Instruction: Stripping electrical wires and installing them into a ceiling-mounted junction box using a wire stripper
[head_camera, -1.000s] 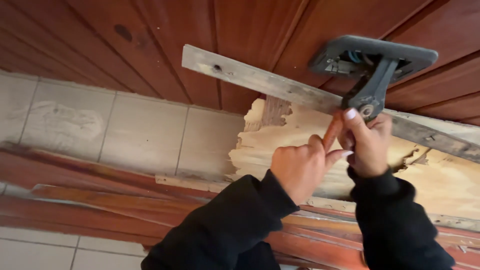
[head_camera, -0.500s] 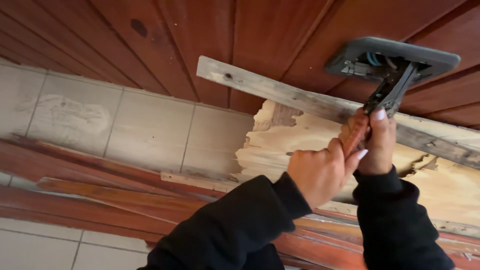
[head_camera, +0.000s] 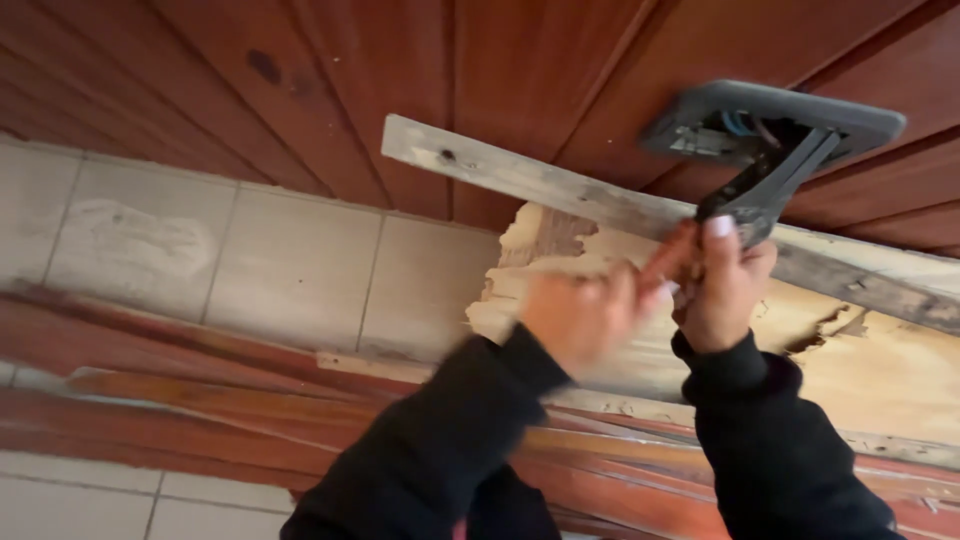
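Ceiling (head_camera: 330, 90): reddish-brown wood planks running top to bottom of the view, takes up the whole upper part, dark knot spot near the upper left.

Tiled wall (head_camera: 250, 270): pale grey tiles in a band under the planks, left side, a faint whitish smear on one tile.

Loose boards (head_camera: 200, 400): stack of red-brown strips lying slantwise along the lower part, partly hidden behind the sleeves.

Torn patch (head_camera: 900, 370): pale raw wood, ragged edges, sits under the batten on the right.

Batten (head_camera: 560, 185): weathered grey strip, slanting down from centre-left to the right edge, small dark hole near its left end.

Sleeves (head_camera: 450, 440): both black, both arms raised from the bottom edge up toward the fitting, forearms converging.

Grey fitting (head_camera: 775, 125): flat rounded-rectangle frame set in the planks, upper right, open middle with bits of wire showing inside.

Left hand (head_camera: 585, 315): motion-blurred, curled into a loose fist, clenched around an orange-red handle (head_camera: 668, 258) poking up toward the right hand.

Right hand (head_camera: 725, 290): wrist bent back, fingers wrapped round the grips of the dark pliers (head_camera: 765, 185), pale painted thumbnail on top.

Pliers: angled up and right, nose end pushed into the opening of the grey fitting, crossing just over the batten. Can't tell what the tip is biting on, too dark in there.

Hands overall: right beside each other, pretty much touching, just below the fitting.
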